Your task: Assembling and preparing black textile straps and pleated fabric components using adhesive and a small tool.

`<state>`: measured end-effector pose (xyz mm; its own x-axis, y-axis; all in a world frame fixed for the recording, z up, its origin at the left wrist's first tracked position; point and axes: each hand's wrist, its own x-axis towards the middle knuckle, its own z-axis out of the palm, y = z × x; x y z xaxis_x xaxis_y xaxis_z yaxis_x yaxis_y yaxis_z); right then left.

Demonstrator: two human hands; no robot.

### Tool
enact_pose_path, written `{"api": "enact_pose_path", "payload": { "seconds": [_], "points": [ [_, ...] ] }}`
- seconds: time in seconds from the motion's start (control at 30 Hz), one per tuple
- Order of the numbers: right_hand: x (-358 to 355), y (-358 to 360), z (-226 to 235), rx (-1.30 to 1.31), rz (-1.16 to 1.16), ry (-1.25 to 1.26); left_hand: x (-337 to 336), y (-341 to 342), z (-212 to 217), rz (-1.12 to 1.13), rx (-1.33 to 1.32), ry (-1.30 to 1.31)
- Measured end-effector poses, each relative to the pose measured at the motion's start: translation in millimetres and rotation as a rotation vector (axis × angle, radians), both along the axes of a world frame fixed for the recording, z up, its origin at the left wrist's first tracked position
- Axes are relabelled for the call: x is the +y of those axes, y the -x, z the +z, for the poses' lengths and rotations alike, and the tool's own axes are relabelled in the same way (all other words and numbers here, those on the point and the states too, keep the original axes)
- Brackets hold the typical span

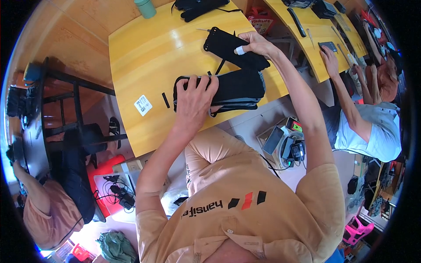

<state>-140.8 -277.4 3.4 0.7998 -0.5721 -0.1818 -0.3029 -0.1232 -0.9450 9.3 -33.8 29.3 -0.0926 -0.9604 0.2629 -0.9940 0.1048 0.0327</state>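
Black fabric stack [232, 90] lies near the front edge of the yellow counter [144, 61], layers roughly aligned, grey edges showing at the front. Left hand [195, 98] rests flat on its left end, fingers spread, pressing down, not gripping. Right hand [254, 44] is further back, closed on a single black fabric piece [226, 46] that lies angled just behind the stack, its lower end touching or overlapping the stack's right end; cannot tell which. White tape on one finger of that hand.

To do this well, I'd judge: keep the left palm's pressure on so the stack doesn't slide, and carry the single piece flat, edges matched to the stack, not bunched.

Around it:
- small black strip [165, 100] and white label [143, 105] on the counter left of the stack, apart from it
- thin metal tool [202, 30] behind the single piece
- green cup [145, 8] and more black pieces [199, 8] at the far edge
- another person's hand [330, 56] at the next counter to the right, well apart
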Motion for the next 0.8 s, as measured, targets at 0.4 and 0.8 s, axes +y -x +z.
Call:
{"api": "enact_pose_path", "payload": {
  "seconds": [0.4,0.8],
  "points": [
    [-32,-14,-10,-0.041,0.175,0.135,-5,2,-1,-0.002,-0.053,0.020],
    [21,14,44,0.285,0.109,0.004,1,4,6,-0.021,-0.015,0.004]
  ]
}}
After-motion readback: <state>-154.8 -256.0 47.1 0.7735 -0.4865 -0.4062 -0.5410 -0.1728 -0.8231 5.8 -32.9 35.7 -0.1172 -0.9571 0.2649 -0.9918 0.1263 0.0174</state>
